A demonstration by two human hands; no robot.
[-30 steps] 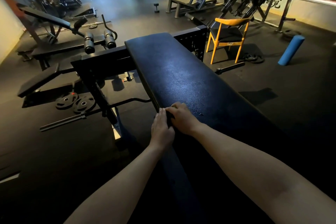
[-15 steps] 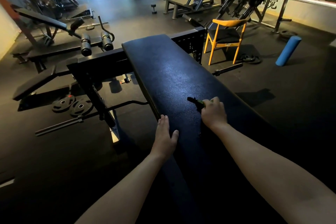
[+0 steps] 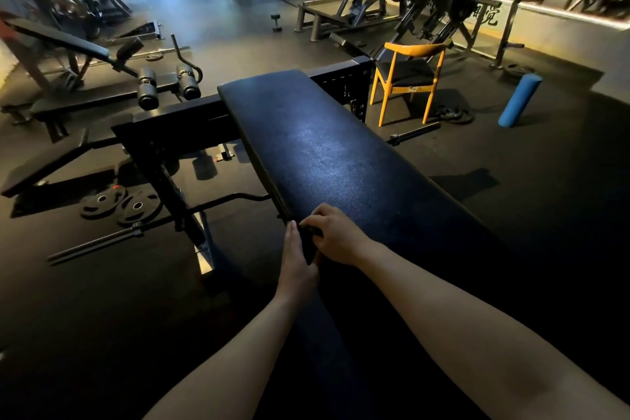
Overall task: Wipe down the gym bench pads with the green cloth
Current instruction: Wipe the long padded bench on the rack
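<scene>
A long black bench pad [image 3: 327,160] runs from the lower middle of the head view up toward the centre. My right hand [image 3: 335,235] lies on the pad at its left edge, fingers curled over a dark cloth [image 3: 308,233] that shows only as a small dark fold in the dim light. My left hand [image 3: 296,261] rests against the pad's left side edge just beside it, fingers straight, touching the cloth and the right hand. Most of the cloth is hidden under the right hand.
Left of the bench stand its black frame [image 3: 163,133], two weight plates [image 3: 119,203] and a barbell [image 3: 102,242] on the floor. A yellow chair [image 3: 405,78] and a blue foam roller [image 3: 520,100] stand to the right. Other machines fill the back.
My right hand swept with the cloth from the pad's left edge out to the middle, then came back to the left edge beside my left hand, which stayed at the side edge.
</scene>
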